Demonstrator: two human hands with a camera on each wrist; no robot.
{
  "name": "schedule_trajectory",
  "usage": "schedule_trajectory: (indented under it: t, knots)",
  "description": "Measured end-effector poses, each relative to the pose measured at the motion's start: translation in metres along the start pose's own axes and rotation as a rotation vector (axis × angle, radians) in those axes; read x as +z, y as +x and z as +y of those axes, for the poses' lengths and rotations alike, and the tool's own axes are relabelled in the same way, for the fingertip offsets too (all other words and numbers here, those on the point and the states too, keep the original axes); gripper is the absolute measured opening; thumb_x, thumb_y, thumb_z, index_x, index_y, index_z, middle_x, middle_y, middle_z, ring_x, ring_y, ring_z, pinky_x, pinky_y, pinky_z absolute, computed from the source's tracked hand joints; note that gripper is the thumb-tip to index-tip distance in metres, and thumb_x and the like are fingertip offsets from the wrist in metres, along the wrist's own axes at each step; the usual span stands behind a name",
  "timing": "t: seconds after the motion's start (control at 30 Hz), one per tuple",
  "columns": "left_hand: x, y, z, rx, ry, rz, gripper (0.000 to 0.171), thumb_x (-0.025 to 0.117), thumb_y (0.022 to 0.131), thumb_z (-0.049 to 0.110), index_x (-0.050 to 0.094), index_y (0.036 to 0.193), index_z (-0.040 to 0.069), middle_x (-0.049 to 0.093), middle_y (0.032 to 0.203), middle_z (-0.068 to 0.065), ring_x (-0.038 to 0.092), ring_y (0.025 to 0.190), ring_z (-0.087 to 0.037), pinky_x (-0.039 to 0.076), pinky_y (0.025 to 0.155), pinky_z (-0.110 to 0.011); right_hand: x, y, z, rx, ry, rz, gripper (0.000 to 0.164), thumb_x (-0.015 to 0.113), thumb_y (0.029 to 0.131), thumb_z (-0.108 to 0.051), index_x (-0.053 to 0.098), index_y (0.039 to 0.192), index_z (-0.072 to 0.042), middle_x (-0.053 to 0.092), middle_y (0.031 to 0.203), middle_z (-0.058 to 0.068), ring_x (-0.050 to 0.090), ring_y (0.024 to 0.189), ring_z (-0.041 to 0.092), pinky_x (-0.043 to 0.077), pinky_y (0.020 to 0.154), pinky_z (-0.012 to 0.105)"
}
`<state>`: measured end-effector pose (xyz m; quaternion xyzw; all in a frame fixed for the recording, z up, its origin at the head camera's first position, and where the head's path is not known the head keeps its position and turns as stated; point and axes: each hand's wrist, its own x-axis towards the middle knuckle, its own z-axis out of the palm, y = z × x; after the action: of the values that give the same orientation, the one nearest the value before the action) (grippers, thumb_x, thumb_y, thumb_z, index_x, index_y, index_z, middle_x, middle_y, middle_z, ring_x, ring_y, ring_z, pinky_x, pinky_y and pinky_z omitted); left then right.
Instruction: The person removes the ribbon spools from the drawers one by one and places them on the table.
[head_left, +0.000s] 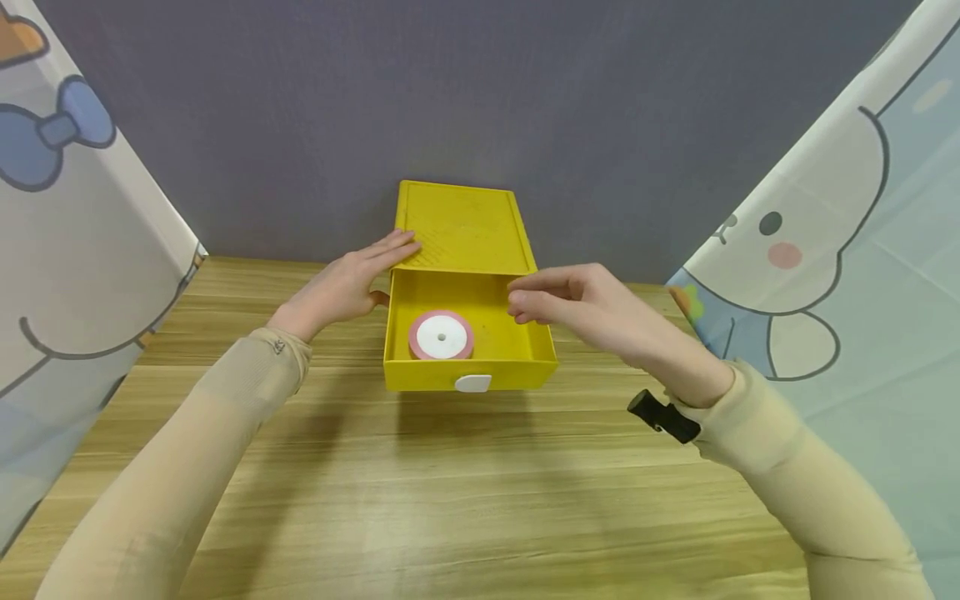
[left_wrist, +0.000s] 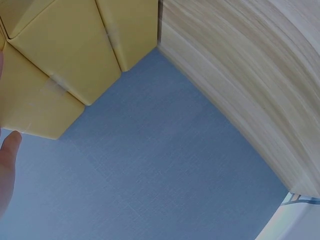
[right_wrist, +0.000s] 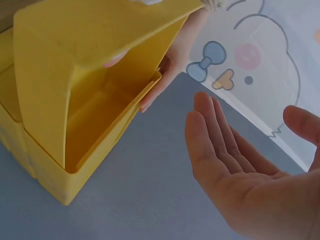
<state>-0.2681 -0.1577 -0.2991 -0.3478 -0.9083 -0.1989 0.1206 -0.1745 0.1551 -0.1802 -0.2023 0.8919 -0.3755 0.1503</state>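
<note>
A yellow drawer box [head_left: 465, 225] stands against the grey backdrop, its drawer [head_left: 491, 312] pulled out toward me. In the drawer's front left part lies a spool of pink ribbon [head_left: 427, 340] with a white disc face. My left hand [head_left: 347, 283] rests on the top's left front edge, fingers extended over it and thumb down by the side. Over the drawer's right side hovers my right hand [head_left: 577, 304], holding nothing. In the right wrist view the right hand's fingers [right_wrist: 210, 135] are extended, with the thumb apart. Only a bit of the spool's pink edge shows there.
A white pull tab [head_left: 472, 383] sits on the drawer's front. The box stands on a wood-grain table [head_left: 420, 500]. Cartoon-printed cloths hang at the left [head_left: 75, 250] and right [head_left: 885, 275]. A black strap piece [head_left: 663, 417] sticks out by the right cuff.
</note>
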Motion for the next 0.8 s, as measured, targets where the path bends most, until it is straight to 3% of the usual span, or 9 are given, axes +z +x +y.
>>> schedule_trajectory:
  t: [0.2,0.43,0.6,0.8]
  knots:
    - [0.000,0.001,0.000,-0.024,-0.006,-0.035,0.082,0.066,0.078,-0.014,0.033,0.150,0.009,0.024,0.160,-0.011,0.024,0.147,-0.032,0.052,0.094,-0.049,-0.002,0.016,-0.009,0.000,-0.131,-0.045,0.045,0.060,0.093,-0.039,0.058,0.133,-0.016,0.064,0.129,0.001,0.058,0.122,0.018,0.044,0.108,0.042]
    - [-0.002,0.001,0.001,-0.032,-0.017,-0.039,0.084,0.068,0.077,-0.014,0.034,0.150,0.010,0.023,0.160,-0.010,0.023,0.147,-0.033,0.050,0.098,-0.049,0.000,0.033,-0.020,-0.054,-0.211,-0.177,0.053,0.062,0.093,-0.031,0.048,0.140,-0.012,0.059,0.136,0.006,0.057,0.125,0.023,0.047,0.106,0.042]
    - [-0.003,-0.001,-0.002,-0.043,-0.020,-0.044,0.085,0.068,0.077,-0.014,0.033,0.150,0.011,0.023,0.161,-0.009,0.023,0.147,-0.032,0.053,0.094,-0.047,0.006,0.050,-0.027,-0.066,-0.259,-0.280,0.061,0.065,0.091,-0.032,0.042,0.144,-0.014,0.055,0.139,0.010,0.056,0.125,0.023,0.048,0.105,0.040]
    - [-0.003,-0.004,-0.006,-0.049,-0.009,-0.048,0.084,0.066,0.078,-0.014,0.033,0.150,0.012,0.022,0.161,-0.008,0.023,0.147,-0.032,0.056,0.088,-0.045,0.018,0.074,-0.029,-0.007,-0.358,-0.341,0.069,0.067,0.088,-0.036,0.038,0.147,-0.014,0.050,0.142,0.010,0.049,0.130,0.023,0.047,0.105,0.040]
